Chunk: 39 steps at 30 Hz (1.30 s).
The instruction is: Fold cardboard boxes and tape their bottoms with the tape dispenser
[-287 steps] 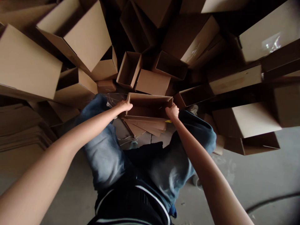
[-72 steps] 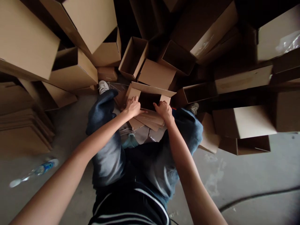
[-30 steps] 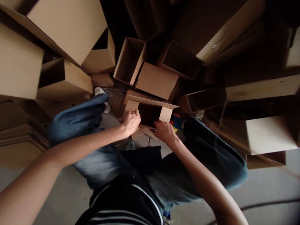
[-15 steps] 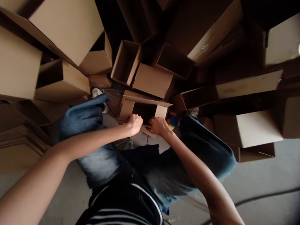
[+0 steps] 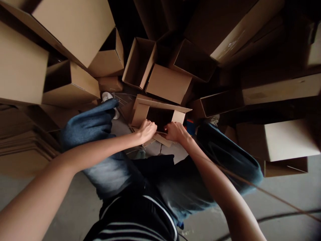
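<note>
Between my legs stands a small cardboard box (image 5: 139, 115) with its top flaps spread and its dark inside showing. My left hand (image 5: 147, 130) is closed over the box's near edge, left of the middle. To the right of it, my right hand (image 5: 175, 131) grips the same near edge with curled fingers. The far flap (image 5: 165, 105) leans up across the back of the opening. A near flap (image 5: 162, 139) hangs outward below my hands. What lies in the box is too dark to make out.
Several cardboard boxes surround me, among them an upright open box (image 5: 139, 63) and a closed-sided one (image 5: 169, 83) beyond. Flat cardboard (image 5: 25, 150) is stacked at left. A blue and red object (image 5: 191, 127) lies by my right leg. A cord (image 5: 276, 197) crosses at right.
The view has shifted slightly, so everything appears a little farther right. Both hands stay on the box's near edge. A thin brown cord now shows across my right forearm.
</note>
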Tool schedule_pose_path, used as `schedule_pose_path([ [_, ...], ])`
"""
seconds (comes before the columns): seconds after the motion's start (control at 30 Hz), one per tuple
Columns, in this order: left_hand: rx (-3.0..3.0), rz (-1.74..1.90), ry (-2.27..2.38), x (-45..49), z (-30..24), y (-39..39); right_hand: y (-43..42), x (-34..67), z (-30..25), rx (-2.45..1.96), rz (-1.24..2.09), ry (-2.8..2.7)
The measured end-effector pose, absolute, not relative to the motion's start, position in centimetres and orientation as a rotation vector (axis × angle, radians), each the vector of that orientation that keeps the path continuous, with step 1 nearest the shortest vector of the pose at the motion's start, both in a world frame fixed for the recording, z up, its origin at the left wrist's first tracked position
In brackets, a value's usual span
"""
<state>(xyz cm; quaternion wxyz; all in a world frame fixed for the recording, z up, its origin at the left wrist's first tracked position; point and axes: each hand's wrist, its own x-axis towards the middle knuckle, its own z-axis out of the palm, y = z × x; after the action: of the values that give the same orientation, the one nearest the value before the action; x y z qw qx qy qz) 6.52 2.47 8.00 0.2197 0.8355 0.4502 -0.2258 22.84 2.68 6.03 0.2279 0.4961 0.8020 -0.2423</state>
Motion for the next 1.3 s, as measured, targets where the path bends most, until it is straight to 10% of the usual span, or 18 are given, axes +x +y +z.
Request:
schedule_pose_path([
  [1.3,2.496,-0.415,0.960,6.2,4.1,6.6,6.1,23.7,5.1,1.443,-0.854,2.087],
])
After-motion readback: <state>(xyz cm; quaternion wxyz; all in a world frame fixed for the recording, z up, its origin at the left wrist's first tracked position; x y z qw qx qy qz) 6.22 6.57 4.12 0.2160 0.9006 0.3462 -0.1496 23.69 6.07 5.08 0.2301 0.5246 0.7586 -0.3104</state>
